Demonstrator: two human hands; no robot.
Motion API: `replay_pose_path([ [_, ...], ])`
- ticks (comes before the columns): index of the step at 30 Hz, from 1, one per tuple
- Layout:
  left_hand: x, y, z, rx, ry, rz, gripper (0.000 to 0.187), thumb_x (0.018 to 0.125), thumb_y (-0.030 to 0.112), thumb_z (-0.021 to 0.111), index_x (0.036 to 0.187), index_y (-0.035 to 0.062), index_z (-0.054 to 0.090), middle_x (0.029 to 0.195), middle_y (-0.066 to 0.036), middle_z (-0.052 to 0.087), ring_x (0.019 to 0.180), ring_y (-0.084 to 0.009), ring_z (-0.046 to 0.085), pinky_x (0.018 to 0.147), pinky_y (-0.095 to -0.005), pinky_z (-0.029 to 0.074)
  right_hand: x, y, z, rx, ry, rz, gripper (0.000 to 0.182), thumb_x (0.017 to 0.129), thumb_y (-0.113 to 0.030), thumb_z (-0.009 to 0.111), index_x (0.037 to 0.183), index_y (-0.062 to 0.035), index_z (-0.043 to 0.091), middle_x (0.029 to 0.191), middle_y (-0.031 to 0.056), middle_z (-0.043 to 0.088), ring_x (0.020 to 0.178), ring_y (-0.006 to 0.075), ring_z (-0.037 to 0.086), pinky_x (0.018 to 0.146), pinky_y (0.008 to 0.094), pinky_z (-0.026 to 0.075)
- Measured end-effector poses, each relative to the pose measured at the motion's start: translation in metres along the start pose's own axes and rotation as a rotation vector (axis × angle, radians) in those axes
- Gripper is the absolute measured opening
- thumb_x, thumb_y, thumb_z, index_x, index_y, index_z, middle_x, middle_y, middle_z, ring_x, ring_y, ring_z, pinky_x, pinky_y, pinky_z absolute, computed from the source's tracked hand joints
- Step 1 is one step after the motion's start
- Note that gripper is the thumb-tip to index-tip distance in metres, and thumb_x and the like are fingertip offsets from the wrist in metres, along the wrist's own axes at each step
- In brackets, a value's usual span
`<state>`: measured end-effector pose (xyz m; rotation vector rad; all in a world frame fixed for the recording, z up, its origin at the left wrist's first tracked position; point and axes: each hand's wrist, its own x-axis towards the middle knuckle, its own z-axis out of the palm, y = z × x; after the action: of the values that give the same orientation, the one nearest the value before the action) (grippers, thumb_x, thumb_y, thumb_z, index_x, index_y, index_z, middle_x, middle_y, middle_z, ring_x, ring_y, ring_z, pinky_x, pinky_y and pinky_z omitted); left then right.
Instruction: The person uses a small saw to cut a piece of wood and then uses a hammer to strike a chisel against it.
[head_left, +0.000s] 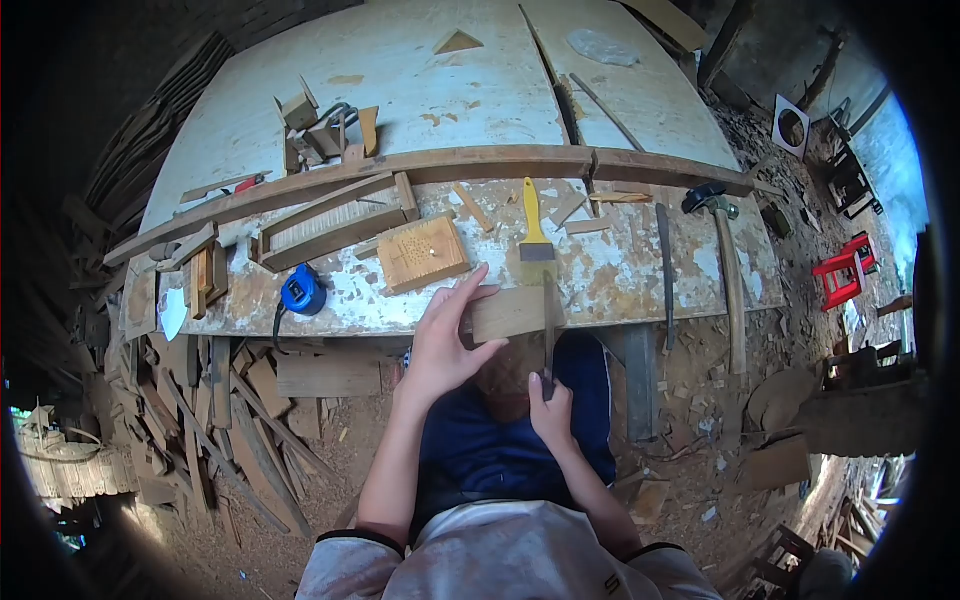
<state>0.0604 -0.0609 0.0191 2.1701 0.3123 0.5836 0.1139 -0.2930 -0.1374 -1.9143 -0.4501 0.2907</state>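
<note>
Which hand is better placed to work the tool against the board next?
Likely the right hand: it holds the tool, while the left hand is spread at the board's left end.

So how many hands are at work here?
2: the left hand, spread at the left end of the small board; the right hand, gripping a bladed tool. No others show.

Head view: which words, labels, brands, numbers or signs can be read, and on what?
No full word or number is readable.
Shirt: small dark mark, perhaps "S", too small to be sure.
Tape measure: any markings too small to read.
</note>
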Motion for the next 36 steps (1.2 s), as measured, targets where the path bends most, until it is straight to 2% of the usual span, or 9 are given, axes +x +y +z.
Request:
replay_pose_path([
  [4, 0.001, -0.009, 0.001, 0.053, 0.045, 0.125, 0.105, 0.074, 0.006, 0.096, 0.168, 0.0062, 0.048, 0.156, -0.017, 0.067, 0.147, -0.0352, 0.060, 0.126, -0.0456, 0.046, -0.004, -0.008, -0.009, 0.029, 0.008, -0.018, 0.025, 0.109, -0.019, 0.068, 0.097, 0.0028, 0.069, 0.072, 0.0164, 0.067, 0.064, 0.0349, 0.070, 0.065, 0.0444, 0.052],
  [10, 0.000, 0.005, 0.006, 0.083, 0.093, 0.070, 0.126, 0.065, 0.033, 0.108, 0.170, 0.0068, 0.044, 0.149, -0.021, 0.059, 0.138, -0.0420, 0.059, 0.119, -0.0513, 0.048, -0.004, 0.010, -0.016, 0.146, 0.086, -0.048, 0.022, 0.111, -0.018, 0.065, 0.104, 0.0025, 0.069, 0.081, 0.0143, 0.072, 0.072, 0.0281, 0.072, 0.071, 0.0409, 0.055],
  [13, 0.000, 0.021, 0.015, 0.343, 0.131, 0.065, 0.134, 0.063, 0.047, 0.106, 0.171, 0.0041, 0.041, 0.139, -0.024, 0.054, 0.128, -0.0437, 0.056, 0.113, -0.0544, 0.047, -0.003, 0.013, -0.015, 0.155, 0.120, -0.050, 0.024, 0.112, -0.018, 0.064, 0.103, 0.0026, 0.070, 0.082, 0.0127, 0.074, 0.073, 0.0261, 0.073, 0.072, 0.0409, 0.056],
  [14, 0.001, 0.020, 0.018, 0.364, 0.133, 0.044, 0.138, 0.064, 0.058, 0.103, 0.173, 0.0046, 0.038, 0.137, -0.026, 0.052, 0.126, -0.0437, 0.054, 0.111, -0.0557, 0.045, -0.003, 0.013, -0.015, 0.151, 0.131, -0.052, 0.025, 0.113, -0.019, 0.064, 0.103, 0.0026, 0.071, 0.083, 0.0124, 0.075, 0.074, 0.0256, 0.074, 0.072, 0.0410, 0.056],
  [17, 0.003, 0.029, 0.023, 0.382, 0.146, -0.030, 0.138, 0.065, 0.062, 0.102, 0.173, 0.0044, 0.038, 0.136, -0.026, 0.051, 0.124, -0.0431, 0.054, 0.110, -0.0551, 0.045, -0.001, 0.012, -0.015, 0.135, 0.141, -0.090, 0.027, 0.113, -0.020, 0.065, 0.100, 0.0029, 0.072, 0.083, 0.0133, 0.076, 0.075, 0.0256, 0.075, 0.072, 0.0408, 0.057],
  [21, 0.007, 0.040, 0.043, 0.417, 0.241, 0.062, 0.143, 0.061, 0.064, 0.104, 0.173, 0.0070, 0.037, 0.135, -0.023, 0.050, 0.123, -0.0405, 0.054, 0.108, -0.0537, 0.046, 0.000, 0.004, -0.022, 0.129, 0.137, -0.064, 0.027, 0.112, -0.020, 0.066, 0.100, 0.0031, 0.074, 0.082, 0.0147, 0.077, 0.075, 0.0269, 0.077, 0.073, 0.0409, 0.058],
  [25, 0.014, 0.047, 0.051, 0.433, 0.219, 0.009, 0.130, 0.067, 0.053, 0.103, 0.171, 0.0070, 0.040, 0.143, -0.027, 0.049, 0.128, -0.0447, 0.054, 0.111, -0.0567, 0.046, 0.001, 0.003, -0.026, 0.097, 0.110, -0.040, 0.026, 0.111, -0.018, 0.066, 0.098, 0.0032, 0.074, 0.082, 0.0162, 0.077, 0.076, 0.0292, 0.078, 0.072, 0.0412, 0.058],
  [31, 0.015, 0.046, 0.048, 0.300, 0.088, 0.091, 0.115, 0.072, 0.035, 0.098, 0.168, 0.0038, 0.042, 0.155, -0.034, 0.044, 0.144, -0.0538, 0.046, 0.123, -0.0603, 0.039, 0.001, -0.004, -0.026, 0.097, 0.091, -0.026, 0.026, 0.110, -0.018, 0.067, 0.096, 0.0033, 0.074, 0.082, 0.0173, 0.077, 0.078, 0.0322, 0.079, 0.073, 0.0417, 0.058],
  [36, 0.016, 0.041, 0.025, 0.290, 0.015, 0.079, 0.122, 0.070, 0.044, 0.102, 0.168, 0.0017, 0.043, 0.158, -0.031, 0.050, 0.145, -0.0494, 0.054, 0.121, -0.0558, 0.048, -0.002, -0.004, -0.029, 0.099, 0.073, -0.093, 0.024, 0.111, -0.018, 0.065, 0.101, 0.0023, 0.073, 0.084, 0.0186, 0.076, 0.079, 0.0354, 0.079, 0.074, 0.0440, 0.059],
])
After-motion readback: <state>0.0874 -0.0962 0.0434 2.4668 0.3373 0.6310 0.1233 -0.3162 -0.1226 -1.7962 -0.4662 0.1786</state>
